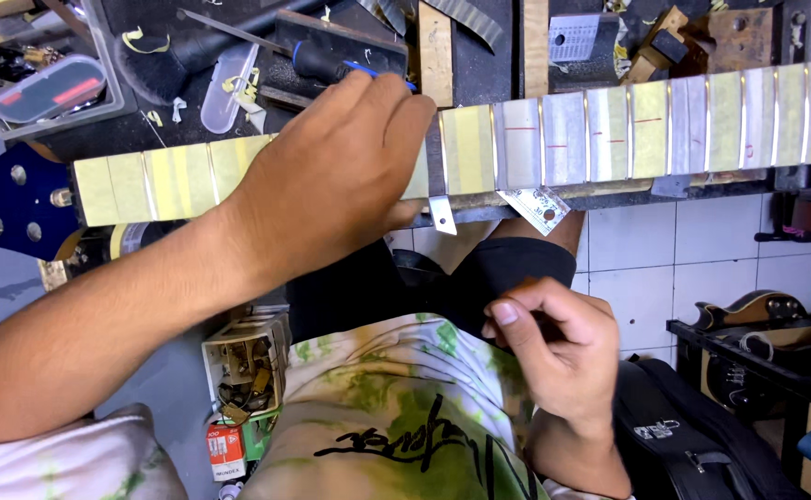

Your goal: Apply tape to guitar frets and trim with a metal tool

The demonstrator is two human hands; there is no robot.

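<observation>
Head camera looks steeply down, close over workbench [479, 56].
</observation>
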